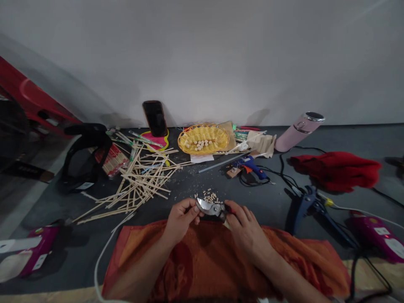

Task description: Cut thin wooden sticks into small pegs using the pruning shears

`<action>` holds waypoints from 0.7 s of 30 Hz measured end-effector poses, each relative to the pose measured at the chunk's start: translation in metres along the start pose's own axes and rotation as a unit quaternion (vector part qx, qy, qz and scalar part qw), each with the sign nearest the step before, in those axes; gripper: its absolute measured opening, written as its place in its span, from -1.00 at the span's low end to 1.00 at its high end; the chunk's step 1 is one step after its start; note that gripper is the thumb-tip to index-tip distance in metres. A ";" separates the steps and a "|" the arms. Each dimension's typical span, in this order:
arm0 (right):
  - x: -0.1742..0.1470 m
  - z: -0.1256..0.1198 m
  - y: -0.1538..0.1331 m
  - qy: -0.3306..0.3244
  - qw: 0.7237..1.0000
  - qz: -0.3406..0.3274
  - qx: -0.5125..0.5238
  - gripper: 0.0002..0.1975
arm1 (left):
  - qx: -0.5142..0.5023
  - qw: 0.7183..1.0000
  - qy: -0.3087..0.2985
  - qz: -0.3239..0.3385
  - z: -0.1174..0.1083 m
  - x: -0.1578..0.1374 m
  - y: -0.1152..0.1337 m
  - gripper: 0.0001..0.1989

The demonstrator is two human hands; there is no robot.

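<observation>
My right hand (244, 221) is wrapped around the handles of a pair of pruning shears (212, 208), whose metal blades point left. At the blade tips, my left hand (183, 216) is closed in a pinch. Whatever lies between its fingers is too small or hidden to name. Just beyond the blades, a small pile of short cut wooden stick pieces (211, 196) rests on the dark table. A heap of long thin wooden sticks (139, 181) spreads to the left of my hands. An orange towel (205, 261) lies beneath my forearms.
A yellow woven basket (183, 141) holding small pale pieces stands at the back. Right of it are a blue glue gun (254, 166), a pink tumbler (293, 134), a red cloth (337, 168) and a blue cutter tool (304, 206). A phone (155, 118) leans against the wall.
</observation>
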State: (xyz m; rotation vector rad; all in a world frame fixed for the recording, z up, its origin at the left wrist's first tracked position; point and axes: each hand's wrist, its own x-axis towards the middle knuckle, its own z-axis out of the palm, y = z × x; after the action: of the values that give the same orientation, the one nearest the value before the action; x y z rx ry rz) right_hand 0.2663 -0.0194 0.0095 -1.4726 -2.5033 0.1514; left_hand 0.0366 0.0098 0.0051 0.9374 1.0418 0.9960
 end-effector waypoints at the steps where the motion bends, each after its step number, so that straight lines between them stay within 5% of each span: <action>1: 0.000 0.001 0.001 0.009 1.000 0.005 0.010 -0.71 | -0.001 1.000 0.000 0.001 0.000 0.000 0.000 -0.77; 5: -0.001 0.005 0.002 0.028 0.998 0.025 0.043 -0.56 | 0.000 1.000 -0.001 0.004 0.001 -0.001 0.000 -0.77; 9: 0.002 0.004 0.000 -0.024 0.998 0.052 0.035 -0.28 | 0.000 1.000 -0.006 0.002 0.003 -0.003 0.001 -0.75; 21: 0.005 -0.006 -0.003 -0.069 0.995 0.046 0.055 -0.20 | 0.023 0.999 -0.026 0.020 0.000 -0.004 0.003 -0.72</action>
State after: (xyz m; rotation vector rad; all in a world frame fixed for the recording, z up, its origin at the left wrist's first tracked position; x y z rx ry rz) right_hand 0.2626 -0.0165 0.0166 -1.5822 -2.4880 0.4125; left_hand 0.0356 0.0067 0.0088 1.0204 1.0106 0.9788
